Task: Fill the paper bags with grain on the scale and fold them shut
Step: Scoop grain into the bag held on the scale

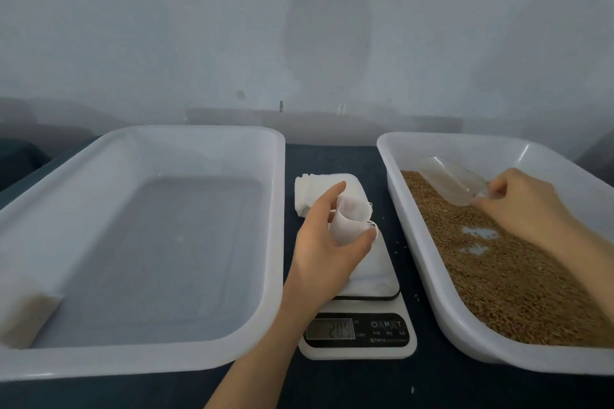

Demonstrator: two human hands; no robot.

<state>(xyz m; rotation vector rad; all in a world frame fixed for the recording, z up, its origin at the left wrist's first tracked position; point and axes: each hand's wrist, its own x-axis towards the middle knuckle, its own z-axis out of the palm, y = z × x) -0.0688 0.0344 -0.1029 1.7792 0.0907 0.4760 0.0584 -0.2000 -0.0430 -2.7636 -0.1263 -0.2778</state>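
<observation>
My left hand (327, 246) holds a small white paper bag (349, 219) upright on the scale (362, 279), fingers and thumb curled round it, its mouth spread open. The scale's display (330, 329) is lit. My right hand (521, 206) grips the handle of a clear plastic scoop (455, 183), which lies on the brown grain (498, 272) in the right white tray (428, 262). A stack of flat white bags (309, 192) lies on the dark table behind the scale.
A large white tray (275, 242) stands left of the scale, holding one white bag (30, 319) at its near left corner. A pale wall rises behind the table. A few grains lie scattered on the dark tabletop (392, 385).
</observation>
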